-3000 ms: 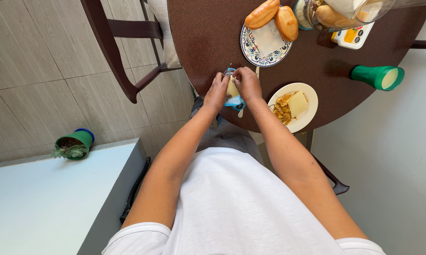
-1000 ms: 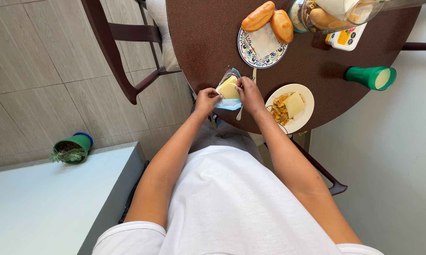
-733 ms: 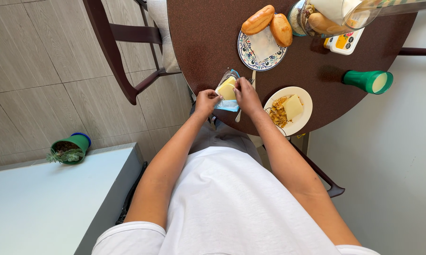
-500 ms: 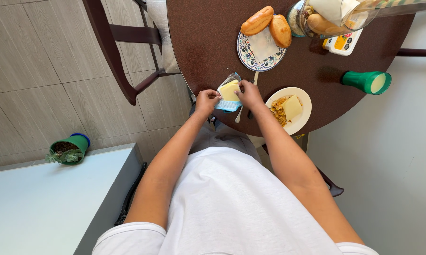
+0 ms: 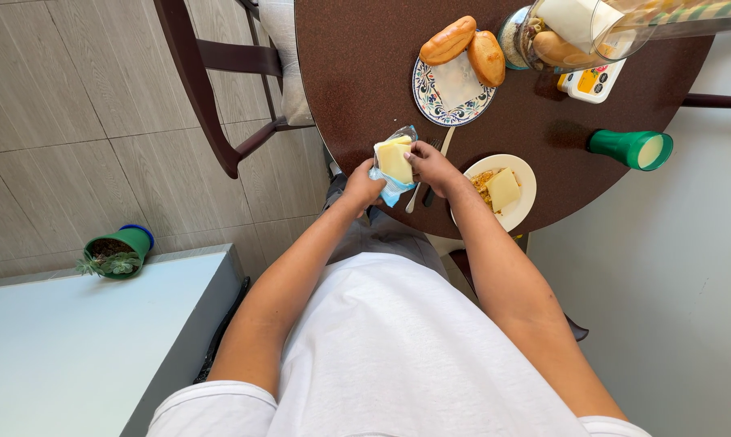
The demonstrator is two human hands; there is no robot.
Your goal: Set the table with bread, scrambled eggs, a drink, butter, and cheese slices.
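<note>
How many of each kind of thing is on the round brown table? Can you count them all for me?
Plates: 2
Bread rolls: 2
Green cups: 1
Glass jars: 1
Cheese packs, in the hands: 1
Yellow-and-white tubs: 1
Total: 8

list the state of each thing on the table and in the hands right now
cheese slices: stacked, held up in both hands, wrapper open
wrapper: peeled back, hanging under the stack
left hand: grip closed on the pack's lower edge
right hand: fingers on the top slice
white plate: holds food and one cheese slice
patterned plate: holds two bread rolls
green cup: lying on its side
</note>
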